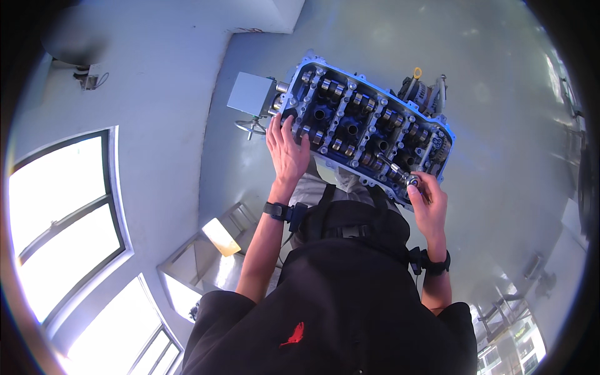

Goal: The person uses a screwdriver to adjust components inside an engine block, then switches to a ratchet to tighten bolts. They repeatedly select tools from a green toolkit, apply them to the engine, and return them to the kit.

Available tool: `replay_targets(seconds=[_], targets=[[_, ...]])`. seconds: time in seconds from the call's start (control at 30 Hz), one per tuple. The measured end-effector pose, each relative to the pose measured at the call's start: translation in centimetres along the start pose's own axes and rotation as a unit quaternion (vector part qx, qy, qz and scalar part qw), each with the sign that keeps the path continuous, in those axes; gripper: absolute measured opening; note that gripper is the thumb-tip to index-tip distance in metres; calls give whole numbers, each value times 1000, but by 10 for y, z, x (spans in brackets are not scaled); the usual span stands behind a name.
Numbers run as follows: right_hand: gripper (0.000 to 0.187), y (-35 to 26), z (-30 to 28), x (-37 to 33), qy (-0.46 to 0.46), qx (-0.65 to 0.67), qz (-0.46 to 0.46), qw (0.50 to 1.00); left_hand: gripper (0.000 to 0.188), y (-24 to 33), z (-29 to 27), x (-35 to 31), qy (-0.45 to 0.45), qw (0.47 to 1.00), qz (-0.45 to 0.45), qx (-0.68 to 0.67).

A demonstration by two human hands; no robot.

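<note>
An engine's cylinder head (345,128) lies in front of me, its uncovered top showing two rows of camshaft lobes, bearing caps and bolts. My left hand (288,149) rests on its near left edge, fingers spread and holding nothing. At the near right part of the engine, my right hand (429,203) is closed around the round head of a metal ratchet wrench (397,170). The tool's slim shaft reaches toward the upper left over the near camshaft. Whether its tip sits on a bolt, I cannot tell. My right fingers are partly hidden by one another.
A grey box-like plate (250,94) stands at the engine's left end, with a cable below it. At the far right side is an alternator-like part (422,94) and a yellow ring handle (417,72). A metal rack (235,215) stands at left, near the windows.
</note>
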State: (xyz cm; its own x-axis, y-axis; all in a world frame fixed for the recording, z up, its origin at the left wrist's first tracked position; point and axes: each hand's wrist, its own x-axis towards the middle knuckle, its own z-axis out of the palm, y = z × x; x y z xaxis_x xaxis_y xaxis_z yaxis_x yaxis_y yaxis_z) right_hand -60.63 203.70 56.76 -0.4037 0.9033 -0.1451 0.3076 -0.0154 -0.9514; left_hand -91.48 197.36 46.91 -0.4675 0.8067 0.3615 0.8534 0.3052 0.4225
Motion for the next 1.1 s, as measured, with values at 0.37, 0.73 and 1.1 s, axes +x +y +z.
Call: replay_targets(seconds=[0.37, 0.73, 1.1], targets=[[27, 37, -7, 0, 14, 101, 16, 995, 70, -36, 20, -19, -6, 999, -29, -30], [44, 35, -24, 7, -75, 395, 41, 915, 54, 12, -33, -21, 14, 995, 20, -95], [31, 21, -42, 6, -192, 376, 81, 903, 23, 118, -82, -9, -312, 896, 222, -225]])
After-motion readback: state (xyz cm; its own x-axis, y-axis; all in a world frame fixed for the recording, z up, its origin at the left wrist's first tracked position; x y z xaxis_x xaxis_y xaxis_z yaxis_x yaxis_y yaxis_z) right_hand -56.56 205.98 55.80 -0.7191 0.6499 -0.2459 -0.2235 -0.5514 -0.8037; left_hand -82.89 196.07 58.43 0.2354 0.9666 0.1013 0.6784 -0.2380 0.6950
